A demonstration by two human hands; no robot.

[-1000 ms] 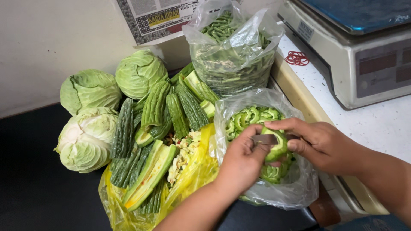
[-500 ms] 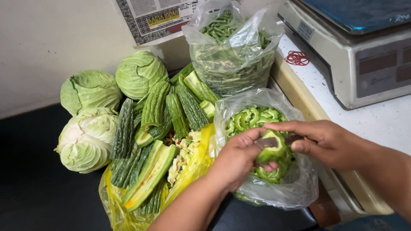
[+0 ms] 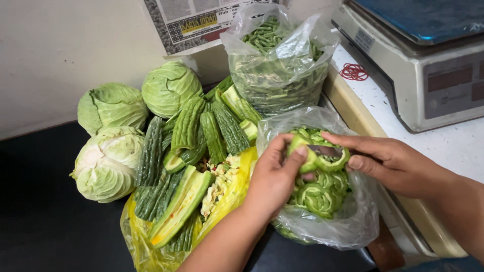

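A gourd piece, green and hollowed, sits between the two hands, above an open clear bag of cut rings. The left hand is clamped on the piece, thumb pressed to its near side. The right hand is closed on a knife, whose one blade lies across the piece's top.

Left of the left hand, a yellow bag holds whole and halved gourds and a heap of pale scooped seeds; the gourds overlap too much to count. Further left sit three cabbages.

Beyond both hands stands a second clear bag of beans. Beyond the right hand, one scale rests on the counter, with red bands just beside it.
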